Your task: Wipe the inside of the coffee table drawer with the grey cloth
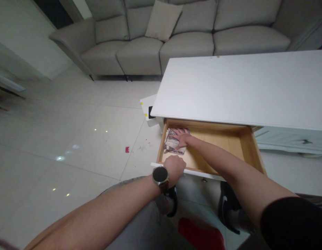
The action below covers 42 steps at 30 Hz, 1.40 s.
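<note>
A wooden drawer (230, 146) is pulled out from the white table. Inside its left end lies a folded patterned cloth (171, 145), grey-brown and cream. My right hand (180, 138) rests flat on top of this cloth with its fingers spread. At the drawer's front edge, left of its middle, my left hand (174, 169) is closed over the rim, its fingertips hidden. A round dark watch (160, 174) sits on my left wrist. The drawer's right part shows bare wood.
The white tabletop (241, 86) spreads behind the drawer, with a grey sofa (187, 48) beyond it. A white box (149, 109) stands on the floor by the table's left end. A small red scrap (127, 149) lies on the tiles. Something red (199, 234) is below me.
</note>
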{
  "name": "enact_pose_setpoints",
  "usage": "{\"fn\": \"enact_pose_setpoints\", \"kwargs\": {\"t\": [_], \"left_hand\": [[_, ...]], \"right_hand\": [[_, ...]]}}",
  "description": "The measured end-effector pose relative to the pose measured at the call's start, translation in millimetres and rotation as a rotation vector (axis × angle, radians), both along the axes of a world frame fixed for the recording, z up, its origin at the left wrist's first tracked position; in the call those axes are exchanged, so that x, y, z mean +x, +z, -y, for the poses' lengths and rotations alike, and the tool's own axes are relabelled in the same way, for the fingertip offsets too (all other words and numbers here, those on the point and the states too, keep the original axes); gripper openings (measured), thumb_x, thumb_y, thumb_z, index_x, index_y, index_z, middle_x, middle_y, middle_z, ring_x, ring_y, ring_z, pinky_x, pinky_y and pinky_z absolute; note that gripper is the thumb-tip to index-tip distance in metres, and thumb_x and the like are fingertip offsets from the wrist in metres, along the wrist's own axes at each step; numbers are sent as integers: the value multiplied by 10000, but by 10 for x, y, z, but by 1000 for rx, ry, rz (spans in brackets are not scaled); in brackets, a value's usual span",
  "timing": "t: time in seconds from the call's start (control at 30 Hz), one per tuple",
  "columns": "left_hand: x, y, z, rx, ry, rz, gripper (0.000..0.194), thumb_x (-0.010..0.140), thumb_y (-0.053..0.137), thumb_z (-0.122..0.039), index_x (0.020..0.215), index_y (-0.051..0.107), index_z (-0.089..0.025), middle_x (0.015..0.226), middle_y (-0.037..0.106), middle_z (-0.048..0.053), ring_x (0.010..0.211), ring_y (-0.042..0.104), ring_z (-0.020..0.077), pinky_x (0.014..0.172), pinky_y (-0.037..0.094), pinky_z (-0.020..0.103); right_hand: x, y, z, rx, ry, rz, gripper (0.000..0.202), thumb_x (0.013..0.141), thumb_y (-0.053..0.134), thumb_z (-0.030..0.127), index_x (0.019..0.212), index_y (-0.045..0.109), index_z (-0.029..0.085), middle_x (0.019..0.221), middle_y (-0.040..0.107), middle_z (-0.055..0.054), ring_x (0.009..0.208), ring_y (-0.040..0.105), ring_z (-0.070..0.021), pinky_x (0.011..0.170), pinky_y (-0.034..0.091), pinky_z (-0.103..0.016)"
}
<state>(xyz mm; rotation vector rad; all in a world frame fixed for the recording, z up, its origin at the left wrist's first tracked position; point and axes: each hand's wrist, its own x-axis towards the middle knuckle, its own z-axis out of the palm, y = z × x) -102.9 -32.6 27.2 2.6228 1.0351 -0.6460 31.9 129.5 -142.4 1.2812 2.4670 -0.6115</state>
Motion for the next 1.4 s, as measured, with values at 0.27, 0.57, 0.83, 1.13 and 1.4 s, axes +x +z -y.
{"fn": "enact_pose_setpoints", "kwargs": {"t": [0.27,0.57,0.83,1.13,1.4], "left_hand": [[29,101,-1,-36,19,-65,272,926,491,-35,971,756,-81,940,745,169,930,720,264,721,553,331],[30,175,-8,-54,52,-87,317,946,437,-22,1004,745,-65,987,739,187,986,712,289,766,567,370],[-2,151,10,1,32,-89,297,944,465,-25,990,755,-69,972,742,193,972,718,272,780,578,354],[-26,117,-3,52,-1,-52,274,933,485,-16,943,754,-69,939,746,195,947,728,271,769,586,356],[-16,152,-22,36,-10,-64,294,932,464,-3,963,752,-55,961,742,213,977,722,304,769,571,376]], "right_hand": [[-65,-4,-61,120,-71,-23,982,755,661,616,1601,264,314,1696,85,-93,1531,47,-392,1172,79,-642],[204,-91,-78,-22,-18,-58,1298,576,763,735,1622,88,369,1697,-96,-73,1520,-54,-438,1151,44,-683],[1371,-174,201,29,3,74,1273,620,738,728,1631,86,310,1694,-46,-138,1512,8,-469,1142,106,-695],[2947,-219,670,37,-137,313,1352,487,861,583,1617,158,345,1690,72,-149,1502,82,-483,1127,113,-717],[3053,-258,948,74,-121,292,1360,510,861,559,1627,132,293,1690,-26,-163,1506,-7,-493,1125,42,-732]]}}
